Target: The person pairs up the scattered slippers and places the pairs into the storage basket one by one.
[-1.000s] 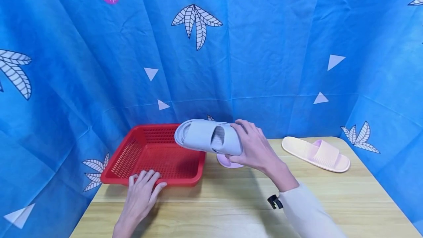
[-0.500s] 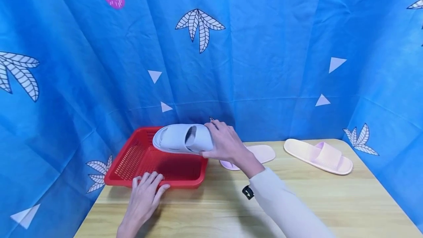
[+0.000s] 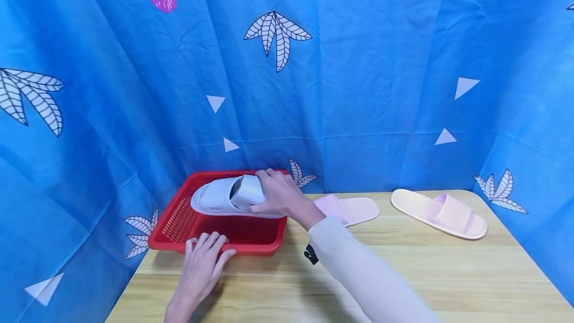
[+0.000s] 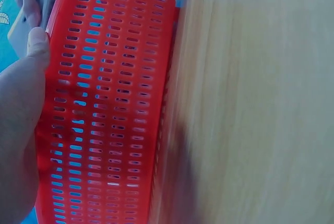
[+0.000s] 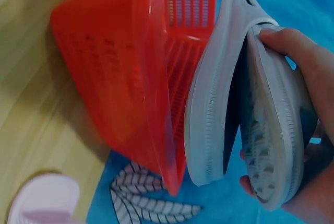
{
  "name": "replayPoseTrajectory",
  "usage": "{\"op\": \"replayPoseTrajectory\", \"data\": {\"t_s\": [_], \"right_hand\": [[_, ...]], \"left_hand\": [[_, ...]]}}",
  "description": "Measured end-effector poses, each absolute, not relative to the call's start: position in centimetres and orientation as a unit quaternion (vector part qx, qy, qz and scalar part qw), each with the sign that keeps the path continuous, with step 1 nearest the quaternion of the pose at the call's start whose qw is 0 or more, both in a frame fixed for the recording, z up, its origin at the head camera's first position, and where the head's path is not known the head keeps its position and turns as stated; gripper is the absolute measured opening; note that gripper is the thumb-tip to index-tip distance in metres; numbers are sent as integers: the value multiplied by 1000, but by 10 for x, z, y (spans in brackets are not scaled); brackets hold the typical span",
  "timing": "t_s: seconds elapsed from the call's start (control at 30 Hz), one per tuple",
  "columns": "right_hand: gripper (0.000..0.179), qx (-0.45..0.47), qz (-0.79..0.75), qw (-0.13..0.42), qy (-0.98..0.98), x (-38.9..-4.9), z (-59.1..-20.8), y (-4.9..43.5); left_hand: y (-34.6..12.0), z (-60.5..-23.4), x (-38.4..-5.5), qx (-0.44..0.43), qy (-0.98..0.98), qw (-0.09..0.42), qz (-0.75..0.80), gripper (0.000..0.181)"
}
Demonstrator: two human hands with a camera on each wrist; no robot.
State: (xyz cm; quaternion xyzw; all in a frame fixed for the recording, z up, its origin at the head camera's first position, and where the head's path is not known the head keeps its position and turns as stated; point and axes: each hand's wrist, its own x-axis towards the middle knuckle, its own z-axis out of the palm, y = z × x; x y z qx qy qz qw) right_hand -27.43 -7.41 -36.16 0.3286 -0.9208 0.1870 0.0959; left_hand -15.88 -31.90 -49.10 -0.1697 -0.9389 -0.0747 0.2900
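My right hand (image 3: pixel 280 193) grips a pair of pale grey slippers (image 3: pixel 219 197), holding them over the red plastic basket (image 3: pixel 257 249). In the right wrist view the two slippers (image 5: pixel 209 114) are fitted into each other, soles outward at a slant, beside the basket's rim. The thumb lies across the near slipper and the fingers are partly hidden behind it. My left hand (image 3: pixel 202 263) holds the basket's front rim, fingers hooked over the edge. In the left wrist view its thumb (image 4: pixel 37 44) lies along the rim above the slotted wall.
A pale pink slipper (image 3: pixel 358 211) lies right of the basket, partly behind my right arm. Another, cream-pink slipper (image 3: pixel 437 213) lies farther right on the wooden table (image 3: pixel 403 273). A blue patterned curtain (image 3: pixel 372 88) encloses the back and sides.
My right hand has carried the grey slippers leftward and down, from the basket's right side to over it. More of the nearer pink slipper shows. My left hand stays on the rim.
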Motion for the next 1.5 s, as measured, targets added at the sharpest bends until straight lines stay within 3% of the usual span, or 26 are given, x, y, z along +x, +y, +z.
{"op": "replayPoseTrajectory", "data": {"t_s": [0.2,0.53,1.17,1.27,1.5], "right_hand": [[81,329,191,53,-923,-273,-373,-96],[81,332,161,18,-929,-272,-386,-117],[95,323,163,-157,-919,-272,-405,-118],[91,328,169,-183,-911,-272,-406,-117],[61,366,204,-229,-879,-273,-401,-118]], "left_hand": [[-316,-494,-155,-156,-946,273,-74,38],[-315,-496,-158,-187,-928,313,-83,40],[-312,-494,-162,-192,-924,316,-101,30],[-314,-494,-161,-190,-924,316,-101,30],[-320,-495,-160,-190,-920,329,-97,33]]}}
